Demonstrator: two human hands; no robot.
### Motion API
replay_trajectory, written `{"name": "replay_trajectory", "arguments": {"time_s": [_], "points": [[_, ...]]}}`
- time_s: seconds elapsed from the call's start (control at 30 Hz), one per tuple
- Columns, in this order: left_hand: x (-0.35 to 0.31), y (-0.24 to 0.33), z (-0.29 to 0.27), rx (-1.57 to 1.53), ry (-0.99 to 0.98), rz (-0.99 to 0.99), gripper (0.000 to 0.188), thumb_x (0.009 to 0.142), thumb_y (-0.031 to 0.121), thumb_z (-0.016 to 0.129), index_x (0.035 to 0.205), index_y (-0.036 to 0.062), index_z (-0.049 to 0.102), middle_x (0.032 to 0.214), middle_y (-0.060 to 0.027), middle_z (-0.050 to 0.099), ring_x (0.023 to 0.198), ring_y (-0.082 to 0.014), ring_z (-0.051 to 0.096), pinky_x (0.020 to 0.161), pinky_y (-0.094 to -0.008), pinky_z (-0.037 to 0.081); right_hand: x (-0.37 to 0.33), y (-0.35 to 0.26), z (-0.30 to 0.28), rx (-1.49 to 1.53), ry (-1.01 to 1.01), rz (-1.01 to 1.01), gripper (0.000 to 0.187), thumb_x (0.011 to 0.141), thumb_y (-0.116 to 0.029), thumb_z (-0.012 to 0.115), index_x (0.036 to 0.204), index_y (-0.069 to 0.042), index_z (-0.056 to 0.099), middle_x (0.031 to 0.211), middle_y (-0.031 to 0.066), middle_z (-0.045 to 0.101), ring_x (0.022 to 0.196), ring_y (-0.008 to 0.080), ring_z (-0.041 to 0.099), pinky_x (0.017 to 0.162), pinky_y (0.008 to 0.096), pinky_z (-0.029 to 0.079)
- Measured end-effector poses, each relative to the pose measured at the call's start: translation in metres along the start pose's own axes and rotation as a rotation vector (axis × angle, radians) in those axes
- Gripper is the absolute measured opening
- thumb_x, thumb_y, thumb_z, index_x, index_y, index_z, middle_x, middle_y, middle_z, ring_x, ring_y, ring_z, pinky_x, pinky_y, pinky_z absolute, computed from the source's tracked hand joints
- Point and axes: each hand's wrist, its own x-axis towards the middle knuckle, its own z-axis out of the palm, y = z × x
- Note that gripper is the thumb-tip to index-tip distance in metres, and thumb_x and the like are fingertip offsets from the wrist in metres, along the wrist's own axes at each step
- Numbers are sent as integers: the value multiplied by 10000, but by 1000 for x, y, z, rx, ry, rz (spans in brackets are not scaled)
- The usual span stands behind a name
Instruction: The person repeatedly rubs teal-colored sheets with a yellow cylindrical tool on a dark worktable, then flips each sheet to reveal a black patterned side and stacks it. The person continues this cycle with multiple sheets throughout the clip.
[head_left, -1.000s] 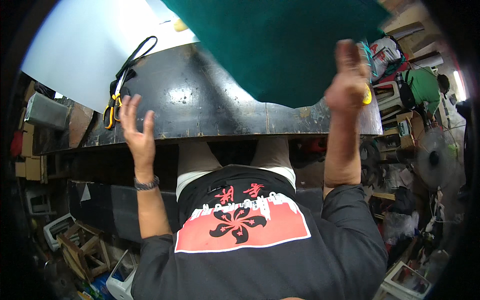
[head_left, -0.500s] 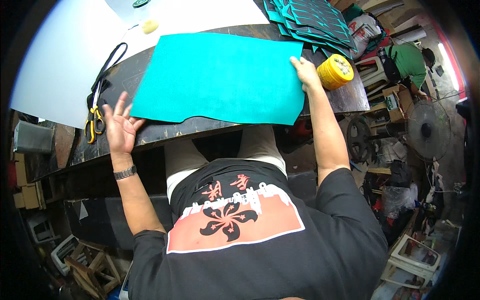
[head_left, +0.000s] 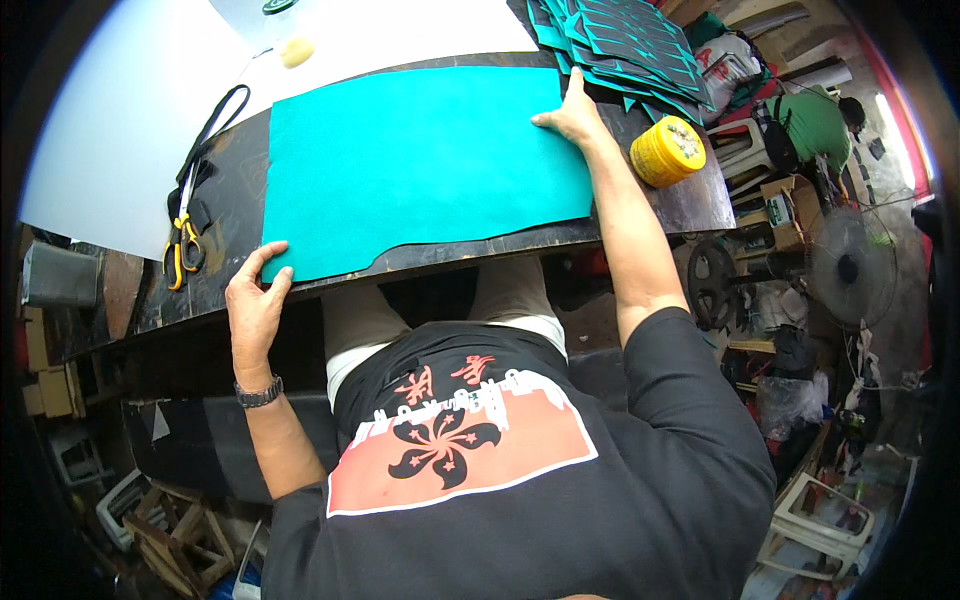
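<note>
A teal-green sheet (head_left: 420,170) lies across the dark worktable, its near edge curved and uneven. My left hand (head_left: 258,305) is at its near left corner, with thumb and forefinger closed around that corner. At the sheet's right edge rests my right hand (head_left: 575,115), thumb on the surface and forefinger stretched out away from me. Its other fingers are mostly hidden. To the left of the sheet are scissors (head_left: 182,245) with yellow and black handles, and a black strap (head_left: 212,125) lies by their blades. A yellow round tub (head_left: 667,152) stands right of my right forearm.
A stack of cut green and black sheets (head_left: 640,50) is at the table's far right. Large white sheets (head_left: 120,130) cover the left and far side, with a clear jar (head_left: 295,50) there. Beyond the table are a fan (head_left: 850,265), stools and a person in green (head_left: 815,125).
The green sheet has shifted a little left and turned slightly. My left hand, spread open beside it before, now has hold of its corner. My right hand has moved left and farther away.
</note>
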Motion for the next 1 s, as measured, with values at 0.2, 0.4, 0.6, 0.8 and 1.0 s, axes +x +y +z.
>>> {"name": "replay_trajectory", "arguments": {"time_s": [0.2,0.4,0.6,0.8,1.0], "points": [[8,29,-8,582,49,18,529,810,154,796,1304,71,628,1328,-174,602,1137,-371,614,983,-440,488,-39,-24,-10,-411,216,-124,1072,725,-372,889,1576,-231,252,1362,226,494,1271,415,495,977,566,500],[43,52,6,275,-77,266,627,840,270,800,1404,126,566,1537,-197,422,1457,-372,359,1166,-470,351,-76,25,-99,-564,651,-163,798,736,-538,821,1409,-206,549,1397,212,493,1329,397,423,1045,609,369],[92,90,102,472,-255,587,632,940,529,641,1465,201,513,1597,-201,337,1503,-420,244,1190,-634,216,-67,68,-122,-469,343,248,821,700,-638,784,1420,-314,558,1394,239,505,1270,470,504,1015,570,462],[89,72,157,667,-224,532,700,961,651,503,1560,306,387,1665,-150,234,1541,-386,166,1181,-702,87,-146,7,-95,-253,215,-229,643,719,-479,798,1311,-282,644,1228,207,599,1075,433,602,897,515,547],[84,71,150,643,-242,601,790,891,708,559,1560,324,391,1664,-143,246,1532,-445,145,1173,-722,63,-152,-29,-44,-300,386,-488,599,714,-434,795,1269,-236,685,1230,190,592,1064,403,591,860,495,556]]}}
